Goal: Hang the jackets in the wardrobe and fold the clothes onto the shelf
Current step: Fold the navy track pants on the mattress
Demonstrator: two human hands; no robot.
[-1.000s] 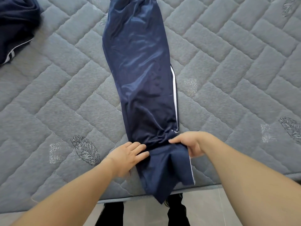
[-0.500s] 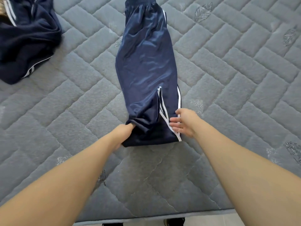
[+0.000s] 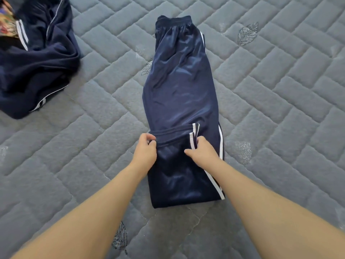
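Shiny navy track trousers [image 3: 181, 86] with white side stripes lie lengthwise on the grey quilted mattress [image 3: 280, 101], waistband at the far end. Their leg ends are folded up over the middle, so the near part is doubled. My left hand [image 3: 145, 149] pinches the left corner of the folded-over cuff edge. My right hand [image 3: 202, 152] grips the right side of that edge beside the white stripes, fingers curled into the cloth.
A crumpled navy garment [image 3: 39, 68] with white piping lies at the far left of the mattress, with a patterned colourful cloth [image 3: 6, 21] at the frame's top-left corner. Bare quilted mattress surrounds the trousers on all sides.
Both hands have carried the leg ends from the mattress's near edge up over the trousers, making a fold. The camera view has shifted farther onto the bed.
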